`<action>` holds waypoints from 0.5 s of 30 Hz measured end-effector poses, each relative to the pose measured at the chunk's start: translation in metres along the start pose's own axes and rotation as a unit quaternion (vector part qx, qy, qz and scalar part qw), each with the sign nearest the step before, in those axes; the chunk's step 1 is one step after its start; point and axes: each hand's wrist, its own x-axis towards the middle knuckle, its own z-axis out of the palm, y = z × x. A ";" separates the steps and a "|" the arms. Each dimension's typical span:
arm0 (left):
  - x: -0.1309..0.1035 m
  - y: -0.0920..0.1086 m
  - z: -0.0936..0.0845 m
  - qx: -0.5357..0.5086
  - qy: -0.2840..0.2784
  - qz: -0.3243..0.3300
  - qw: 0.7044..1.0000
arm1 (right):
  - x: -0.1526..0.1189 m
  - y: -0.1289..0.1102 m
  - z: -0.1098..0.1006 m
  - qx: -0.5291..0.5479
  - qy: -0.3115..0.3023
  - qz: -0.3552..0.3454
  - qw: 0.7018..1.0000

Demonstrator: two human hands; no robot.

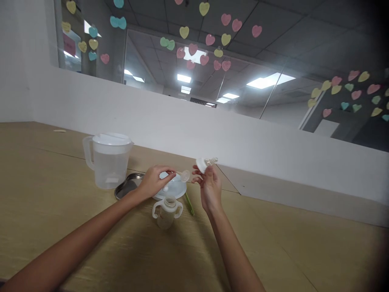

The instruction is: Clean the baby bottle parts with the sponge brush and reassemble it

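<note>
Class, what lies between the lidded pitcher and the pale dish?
In the head view, a metal tray lies between the pitcher and the pale dish; the left hand partly hides the stretch.

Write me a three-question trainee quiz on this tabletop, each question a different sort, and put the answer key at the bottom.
1. Short answer: what does the person's right hand hold?
2. True or false: the two-handled baby bottle stands with its mouth uncovered.
3. Fill in the blank: as the picture shows it, the lidded pitcher stands to the ____ of the metal tray.

Key:
1. A white bottle collar with a clear nipple.
2. True.
3. Left.
</note>
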 end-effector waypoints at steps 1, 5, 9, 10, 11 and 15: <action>0.001 -0.007 0.001 0.013 -0.002 -0.003 1.000 | 0.000 0.002 -0.004 0.007 0.020 0.000 1.000; 0.004 -0.029 0.009 0.113 -0.052 -0.010 0.992 | -0.004 0.020 -0.023 0.002 0.050 0.035 0.998; 0.005 -0.040 0.019 0.223 -0.145 -0.030 0.963 | -0.011 0.040 -0.034 -0.019 0.064 0.076 0.995; 0.005 -0.041 0.022 0.235 -0.162 -0.036 0.958 | -0.013 0.044 -0.035 -0.024 0.064 0.082 0.994; 0.005 -0.042 0.023 0.240 -0.175 -0.042 0.954 | -0.014 0.046 -0.035 -0.027 0.062 0.086 0.994; 0.004 -0.043 0.030 0.240 -0.214 -0.068 0.945 | -0.016 0.047 -0.033 -0.042 0.045 0.096 0.993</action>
